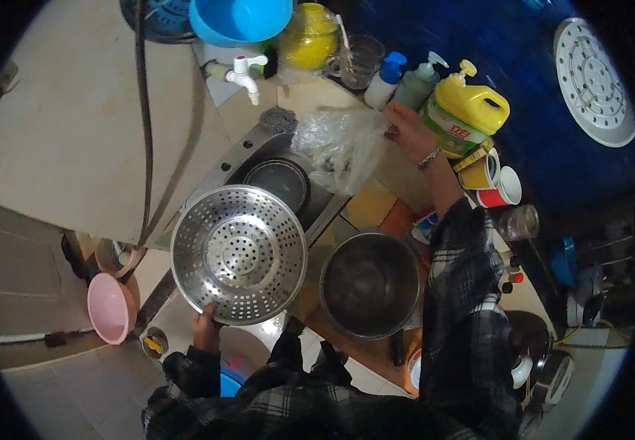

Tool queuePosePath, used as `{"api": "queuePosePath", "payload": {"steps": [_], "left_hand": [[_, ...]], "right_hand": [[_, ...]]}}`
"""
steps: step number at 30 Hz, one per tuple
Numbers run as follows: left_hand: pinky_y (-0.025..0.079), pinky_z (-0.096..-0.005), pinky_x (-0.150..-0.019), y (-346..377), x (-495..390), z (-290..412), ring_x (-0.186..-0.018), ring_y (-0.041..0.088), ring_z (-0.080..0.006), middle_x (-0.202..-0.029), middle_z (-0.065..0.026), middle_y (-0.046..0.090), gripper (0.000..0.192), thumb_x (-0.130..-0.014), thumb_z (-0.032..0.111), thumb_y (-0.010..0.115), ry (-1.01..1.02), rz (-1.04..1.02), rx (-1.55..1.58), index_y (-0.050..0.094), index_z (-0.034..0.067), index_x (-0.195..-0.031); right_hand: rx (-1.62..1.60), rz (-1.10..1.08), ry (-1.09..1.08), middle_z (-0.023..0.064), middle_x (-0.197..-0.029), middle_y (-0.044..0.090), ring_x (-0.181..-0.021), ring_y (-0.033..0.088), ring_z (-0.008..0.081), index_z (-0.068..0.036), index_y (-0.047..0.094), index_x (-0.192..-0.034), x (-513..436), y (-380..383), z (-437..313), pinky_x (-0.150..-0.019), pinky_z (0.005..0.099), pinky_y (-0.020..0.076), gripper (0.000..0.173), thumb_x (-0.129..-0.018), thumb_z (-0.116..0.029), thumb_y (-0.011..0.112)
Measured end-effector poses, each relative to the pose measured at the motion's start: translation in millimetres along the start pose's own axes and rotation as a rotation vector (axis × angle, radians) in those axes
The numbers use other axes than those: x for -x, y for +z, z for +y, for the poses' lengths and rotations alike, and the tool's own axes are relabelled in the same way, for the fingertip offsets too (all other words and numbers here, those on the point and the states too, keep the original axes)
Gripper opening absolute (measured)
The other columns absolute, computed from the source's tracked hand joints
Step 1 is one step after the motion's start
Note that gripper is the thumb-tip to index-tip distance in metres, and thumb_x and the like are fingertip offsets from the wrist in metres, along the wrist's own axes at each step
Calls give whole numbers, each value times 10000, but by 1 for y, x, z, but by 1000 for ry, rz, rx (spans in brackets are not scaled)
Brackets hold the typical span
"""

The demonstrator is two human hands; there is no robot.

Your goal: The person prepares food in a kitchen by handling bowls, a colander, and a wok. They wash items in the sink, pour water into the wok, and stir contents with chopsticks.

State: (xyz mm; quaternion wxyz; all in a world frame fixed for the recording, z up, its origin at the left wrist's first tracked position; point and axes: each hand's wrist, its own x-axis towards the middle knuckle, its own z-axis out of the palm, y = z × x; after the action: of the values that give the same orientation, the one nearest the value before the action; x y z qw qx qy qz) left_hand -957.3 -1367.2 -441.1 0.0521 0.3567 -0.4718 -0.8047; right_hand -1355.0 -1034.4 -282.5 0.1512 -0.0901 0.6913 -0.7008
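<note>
My left hand [206, 330] grips the lower rim of a shiny perforated metal colander [257, 220], tilted so its inside faces me. The colander covers part of a metal sink [218, 176]. At the sink's far corner, my right hand [413, 132] pinches the edge of a clear plastic bag [342, 143], which hangs over the sink rim; what lies inside the bag is unclear. A round lidded or flat-bottomed vessel [276, 184] shows in the basin. Right of the colander stands a dark metal pot [369, 286] with a black handle.
A white tap [245, 77] juts over the sink beside a steel scourer [279, 120]. Pump bottles [380, 82], a yellow detergent jug [457, 113] and paper cups [501, 187] line the back right. A blue basin [240, 22] sits at the top, a pink basin [109, 308] at left.
</note>
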Motion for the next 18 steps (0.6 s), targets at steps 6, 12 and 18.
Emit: {"api": "queuePosePath", "payload": {"steps": [6,12,18], "left_hand": [[502,-382,-726,-12,14,-5,-874,583,-246,-981,-121,569,282,-820,112,486,42,3,42,482,-7,-1076],[498,-363,-698,-26,31,-10,-843,585,-234,-961,-104,573,278,-823,139,481,45,85,2,490,-9,-1058],[492,-358,-679,-32,40,-15,-840,580,-231,-957,-102,564,269,-831,180,474,47,128,16,504,0,-1029]], "right_hand": [[410,-260,-513,-6,-824,499,-819,514,182,-100,488,-843,-19,2,-5,-722,361,451,24,-856,-116,501],[-548,-419,-29,63,-972,548,-927,555,229,-83,506,-895,-13,25,-15,-791,393,470,108,-875,-188,491],[-564,-291,32,99,-1052,560,-937,566,246,-52,495,-1073,-24,37,-13,-801,370,488,235,-891,-199,472]]}}
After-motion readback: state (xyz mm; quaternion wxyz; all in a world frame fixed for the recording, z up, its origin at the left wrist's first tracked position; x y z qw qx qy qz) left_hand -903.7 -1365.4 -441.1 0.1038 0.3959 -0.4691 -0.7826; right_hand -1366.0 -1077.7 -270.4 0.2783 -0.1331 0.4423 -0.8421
